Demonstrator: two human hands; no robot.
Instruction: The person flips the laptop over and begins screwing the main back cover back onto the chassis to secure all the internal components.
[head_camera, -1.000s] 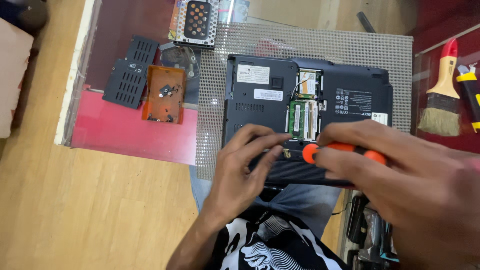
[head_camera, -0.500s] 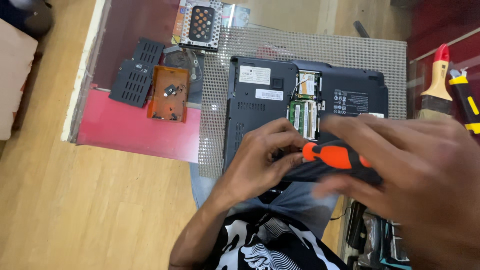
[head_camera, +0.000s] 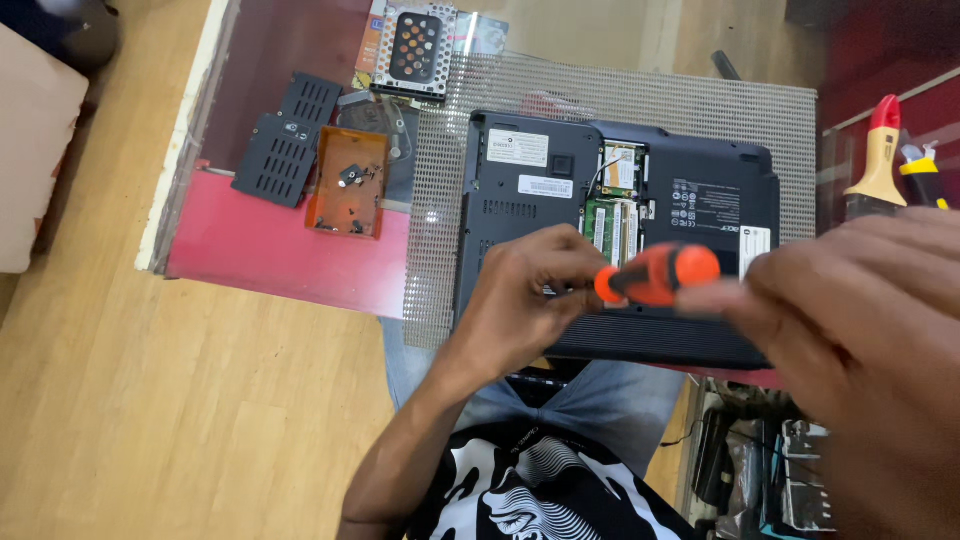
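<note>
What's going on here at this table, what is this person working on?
A person is working on a black laptop lying upside down on a mesh mat, its memory bay uncovered. The right hand holds an orange-handled screwdriver over the laptop's near edge, and the left hand rests on the base beside its tip. Two removed black covers and an orange tray with small parts sit to the side.

One view only, from a camera worn on the person's head. It looks steeply down over the chest and lap onto the desk (head_camera: 260, 250) in front. The near edge of the desk runs across the middle of the frame, with wooden floor (head_camera: 150, 400) filling the lower left. The right hand (head_camera: 860, 340) sits very close to the lens, large and blurred; the left hand (head_camera: 530, 295) is farther off, over the upturned laptop (head_camera: 680, 200), and sharper. No second view shares the scene.
</note>
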